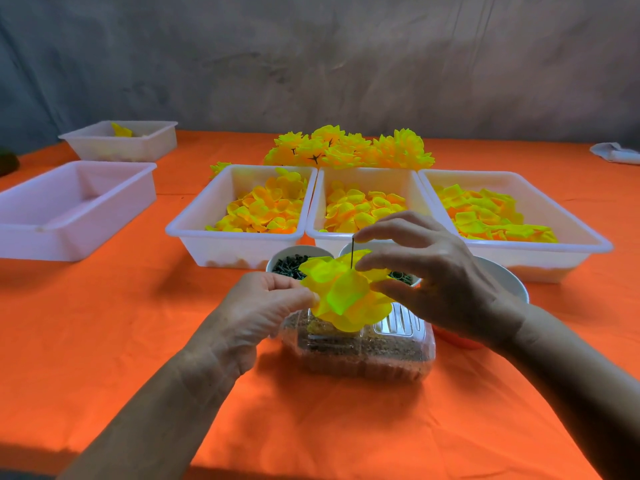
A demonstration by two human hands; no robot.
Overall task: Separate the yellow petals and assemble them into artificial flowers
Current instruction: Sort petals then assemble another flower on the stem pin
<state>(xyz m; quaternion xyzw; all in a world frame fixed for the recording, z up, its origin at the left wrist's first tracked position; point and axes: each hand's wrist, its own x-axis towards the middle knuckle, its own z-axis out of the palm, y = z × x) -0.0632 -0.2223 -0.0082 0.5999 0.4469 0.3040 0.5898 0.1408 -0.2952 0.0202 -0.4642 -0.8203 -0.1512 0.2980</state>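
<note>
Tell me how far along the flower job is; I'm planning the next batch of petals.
Done: a pile of finished flowers lies behind the trays. In hand: the left hand pinches a half-built flower while the right hand works around its thin stem pin. Left: three trays of loose petals still hold plenty, so much remains.
</note>
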